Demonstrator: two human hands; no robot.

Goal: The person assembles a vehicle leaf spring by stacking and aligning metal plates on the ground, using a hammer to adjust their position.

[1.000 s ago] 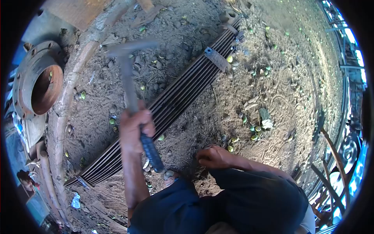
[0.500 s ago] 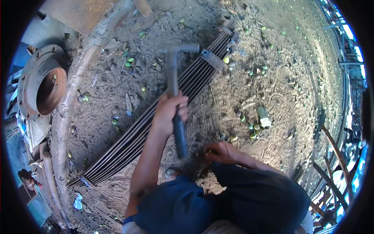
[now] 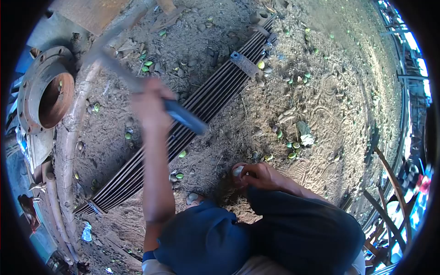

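My left hand point(image 3: 153, 103), blurred by motion, is closed around the handle of a hammer point(image 3: 187, 118). The hammer's head end is smeared toward the upper left, and the dark grip end points to the lower right. Below it a leaf spring point(image 3: 208, 94), a stack of long metal strips with clamps, lies diagonally on the ground. My right hand point(image 3: 260, 176) is low beside my foot point(image 3: 237, 171), with curled fingers. What those fingers hold, if anything, is hidden.
A rusty flanged pipe piece point(image 3: 27, 103) stands at the left beside a long wooden pole point(image 3: 68, 151). Small green fruits point(image 3: 293, 153) and dry leaves are scattered over the dirt. Metal bars point(image 3: 387, 215) lean at the lower right.
My left hand has swung the hammer up and left, turning it from nearly upright to slanted. My right hand stays beside my foot, with more of the toes showing.
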